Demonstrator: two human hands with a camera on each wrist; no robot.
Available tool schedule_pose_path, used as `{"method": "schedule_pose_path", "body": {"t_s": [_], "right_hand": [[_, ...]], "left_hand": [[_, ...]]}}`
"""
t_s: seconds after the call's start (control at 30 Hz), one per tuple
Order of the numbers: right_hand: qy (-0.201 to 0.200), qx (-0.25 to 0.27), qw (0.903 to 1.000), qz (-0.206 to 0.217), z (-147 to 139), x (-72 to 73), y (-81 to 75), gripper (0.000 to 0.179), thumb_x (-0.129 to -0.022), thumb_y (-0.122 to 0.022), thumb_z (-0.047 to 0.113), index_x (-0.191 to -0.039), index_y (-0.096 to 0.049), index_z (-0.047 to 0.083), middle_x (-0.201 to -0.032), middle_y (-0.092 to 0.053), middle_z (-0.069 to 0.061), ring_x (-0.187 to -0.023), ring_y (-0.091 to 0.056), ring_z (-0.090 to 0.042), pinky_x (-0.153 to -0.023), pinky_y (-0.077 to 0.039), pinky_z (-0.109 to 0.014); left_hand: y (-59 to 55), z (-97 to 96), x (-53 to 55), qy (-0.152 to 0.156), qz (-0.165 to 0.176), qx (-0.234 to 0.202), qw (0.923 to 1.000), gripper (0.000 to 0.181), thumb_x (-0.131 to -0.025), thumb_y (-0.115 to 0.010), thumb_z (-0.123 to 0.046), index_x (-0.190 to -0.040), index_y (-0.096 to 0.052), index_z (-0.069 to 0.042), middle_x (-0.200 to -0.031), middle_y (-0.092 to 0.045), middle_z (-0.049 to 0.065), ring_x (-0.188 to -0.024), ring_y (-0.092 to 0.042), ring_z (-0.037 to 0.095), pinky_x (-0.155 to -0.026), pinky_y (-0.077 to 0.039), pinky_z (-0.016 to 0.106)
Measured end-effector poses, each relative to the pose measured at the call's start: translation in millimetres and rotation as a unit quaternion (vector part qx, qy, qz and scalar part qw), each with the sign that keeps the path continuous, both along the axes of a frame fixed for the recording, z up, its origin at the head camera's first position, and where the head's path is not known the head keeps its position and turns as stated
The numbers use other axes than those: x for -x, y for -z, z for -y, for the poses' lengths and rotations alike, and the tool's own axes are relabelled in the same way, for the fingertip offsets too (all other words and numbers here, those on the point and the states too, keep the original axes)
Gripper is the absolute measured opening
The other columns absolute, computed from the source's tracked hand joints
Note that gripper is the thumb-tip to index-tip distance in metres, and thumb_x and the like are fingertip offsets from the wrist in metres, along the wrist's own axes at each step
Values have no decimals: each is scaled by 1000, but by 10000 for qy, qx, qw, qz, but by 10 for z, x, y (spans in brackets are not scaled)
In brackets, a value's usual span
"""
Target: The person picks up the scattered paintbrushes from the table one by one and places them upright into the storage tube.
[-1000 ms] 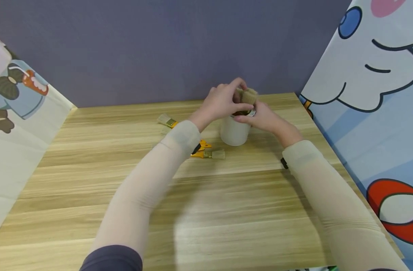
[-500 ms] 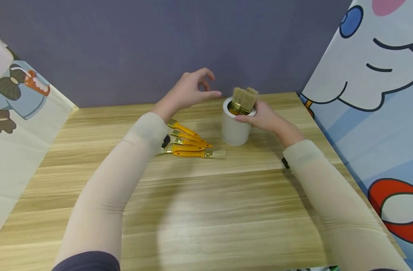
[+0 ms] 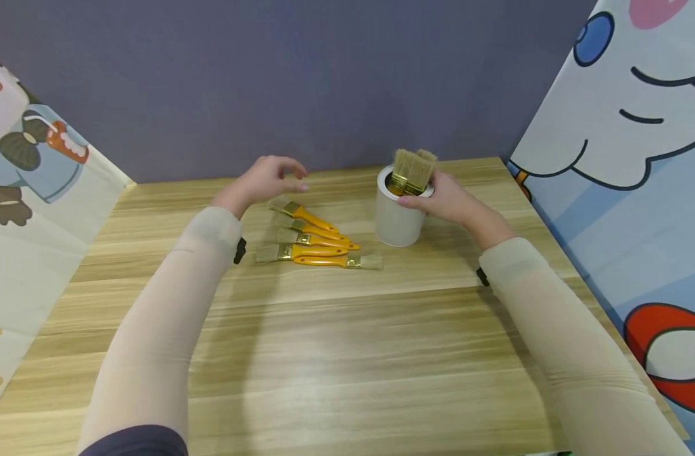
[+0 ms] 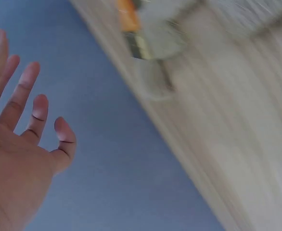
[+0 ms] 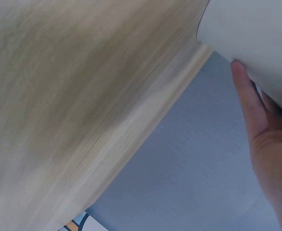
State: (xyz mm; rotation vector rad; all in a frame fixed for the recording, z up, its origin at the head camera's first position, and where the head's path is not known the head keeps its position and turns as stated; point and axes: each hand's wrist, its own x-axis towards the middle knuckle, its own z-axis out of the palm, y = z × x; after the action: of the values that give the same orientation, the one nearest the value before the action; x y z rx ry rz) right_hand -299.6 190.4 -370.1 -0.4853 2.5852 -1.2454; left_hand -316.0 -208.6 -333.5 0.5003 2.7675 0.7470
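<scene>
My right hand (image 3: 449, 201) grips a white can (image 3: 397, 221) by its rim, the thumb at the front. Bristle ends up, paintbrushes (image 3: 411, 170) with gold ferrules lean inside the can. In the right wrist view, fingers (image 5: 249, 103) lie against the can's white wall (image 5: 256, 38). My left hand (image 3: 268, 179) hovers near the table's back edge, holding nothing, with loosely bent fingers; the left wrist view shows the bare palm (image 4: 23, 163). Just beyond its fingertips, several orange-handled paintbrushes (image 3: 319, 251) lie fanned out on the table, one with its bristles pointing right.
The wood-grain table (image 3: 347, 354) ends at a dark grey-blue wall (image 3: 302, 82) behind it. Cartoon-printed panels (image 3: 638, 139) stand along the left and right sides. The can stands left of my right forearm.
My left hand has left the brush tops at the can and moved left and down, to above the table brushes. My right hand stays at the can.
</scene>
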Motion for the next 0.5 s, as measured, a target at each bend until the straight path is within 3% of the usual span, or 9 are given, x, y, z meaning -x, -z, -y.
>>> {"method": "schedule_pose_path", "body": {"t_s": [0.07, 0.1, 0.17, 0.23, 0.43, 0.5], "right_hand": [[6, 28, 10000, 31, 0, -12, -2, 90, -94, -80, 43, -164, -36, 8, -158, -50, -23, -144, -52, -41, -114, -46, -61], [8, 48, 10000, 48, 0, -16, -4, 89, -94, -80, 42, -163, -36, 8, -158, -50, -23, -143, -53, -41, -113, -47, -61], [13, 67, 10000, 67, -1, -26, -8, 87, -95, -80, 41, -163, -36, 8, -157, -51, -23, -139, -55, -40, -109, -49, -60], [23, 41, 10000, 71, -5, -29, -8, 87, -95, -79, 42, -163, -37, 8, -156, -52, -23, -136, -57, -40, -106, -50, -59], [1, 16, 10000, 15, -4, -24, -3, 86, -95, -80, 42, -162, -38, 8, -158, -51, -22, -144, -53, -41, -114, -45, -61], [-18, 25, 10000, 3, 0, -25, -6, 87, -94, -80, 43, -162, -38, 8, -159, -50, -22, -146, -50, -41, -117, -43, -62]], "left_hand": [[85, 61, 32, 24, 148, 160, 9998, 45, -105, -70, -35, -145, -65, -16, -154, -58, 10, -122, -53, 35, -110, -42, 50], [119, 87, 45, 45, 213, 263, 9994, 44, -105, -69, -32, -146, -65, -16, -158, -55, 11, -140, -47, 38, -122, -35, 54], [181, 127, 64, 123, 300, 444, 9985, 41, -107, -67, -26, -146, -65, -14, -165, -49, 13, -163, -19, 43, -134, -12, 62], [244, 158, 81, 245, 312, 585, 9975, 37, -107, -65, -19, -143, -67, -11, -164, -50, 15, -166, -7, 47, -134, -2, 64], [442, 206, 85, 658, -70, 895, 9938, 34, -104, -59, 0, -134, -73, -8, -151, -64, 14, -155, -42, 42, -134, 7, 57], [496, 227, 80, 608, -137, 969, 9933, 38, -102, -57, 3, -134, -74, -11, -152, -63, 13, -155, -42, 42, -134, 5, 58]]}}
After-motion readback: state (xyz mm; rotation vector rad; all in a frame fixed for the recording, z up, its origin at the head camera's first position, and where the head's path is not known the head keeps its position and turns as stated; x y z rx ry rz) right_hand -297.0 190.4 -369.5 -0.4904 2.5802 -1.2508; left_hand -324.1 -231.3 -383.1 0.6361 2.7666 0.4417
